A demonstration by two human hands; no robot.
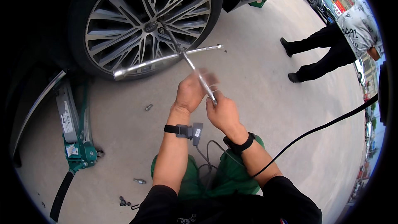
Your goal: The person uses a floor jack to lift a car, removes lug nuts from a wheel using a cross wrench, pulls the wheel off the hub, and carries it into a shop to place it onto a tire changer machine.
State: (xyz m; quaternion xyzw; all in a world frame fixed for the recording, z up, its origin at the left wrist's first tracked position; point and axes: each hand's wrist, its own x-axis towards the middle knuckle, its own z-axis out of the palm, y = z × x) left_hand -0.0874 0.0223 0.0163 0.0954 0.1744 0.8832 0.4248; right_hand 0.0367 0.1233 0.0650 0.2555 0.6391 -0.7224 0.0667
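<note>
A silver four-way lug wrench [194, 67] stands out from the hub of a car wheel [120, 29], the end of one arm at the bolt circle beside the centre cap. My right hand [224, 115] is closed round the near end of that arm. My left hand [191, 91] is at the same bar, a little farther up. Its fingers are smeared by motion and reach past the bar, so their grip is unclear. The wrench's crossbar slants across the front of the tyre.
A green floor jack [85, 153] with a black handle [62, 197] stands left of me. Bolts [149, 107] and small black caps [123, 201] lie on the concrete floor. A person [331, 45] stands at right. A black cable [315, 128] crosses my right forearm.
</note>
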